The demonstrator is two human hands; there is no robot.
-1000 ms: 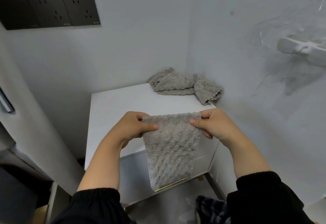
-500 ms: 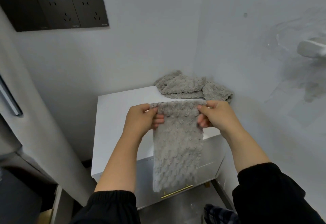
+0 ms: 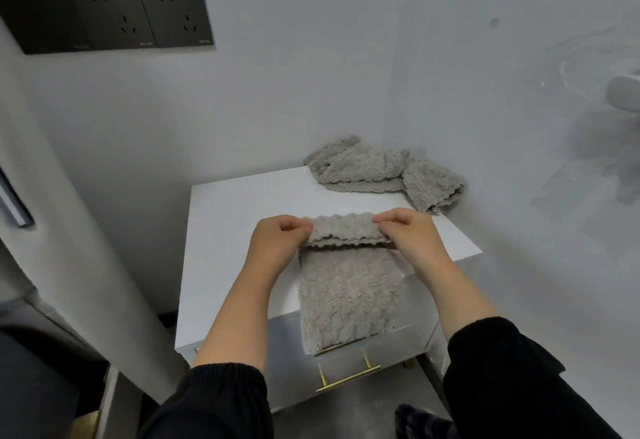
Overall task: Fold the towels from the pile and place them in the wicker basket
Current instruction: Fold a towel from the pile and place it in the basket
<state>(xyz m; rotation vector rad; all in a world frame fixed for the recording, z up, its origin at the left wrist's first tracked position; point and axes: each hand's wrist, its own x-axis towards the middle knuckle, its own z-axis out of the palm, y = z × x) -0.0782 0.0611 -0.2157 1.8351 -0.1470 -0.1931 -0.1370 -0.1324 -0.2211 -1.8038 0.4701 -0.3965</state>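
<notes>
Grey, waffle-ribbed plush is hanging between two hands over the white surface [image 3: 235, 231]: the left hand [image 3: 277, 248] and right hand [image 3: 408, 238] are each pinching an upper corner of the towel [image 3: 349, 300]. Its scalloped top edge is doubling over while its tail is draping past the drawer front [image 3: 287, 362] toward a brass handle [image 3: 346, 379]. The soft nap could let one corner slide free, probably skewing the fold, and the overhanging tail's weight may be pulling the cloth forward. The pile [image 3: 381, 172] is lying crumpled at the far right corner, and the wicker basket is not showing.
</notes>
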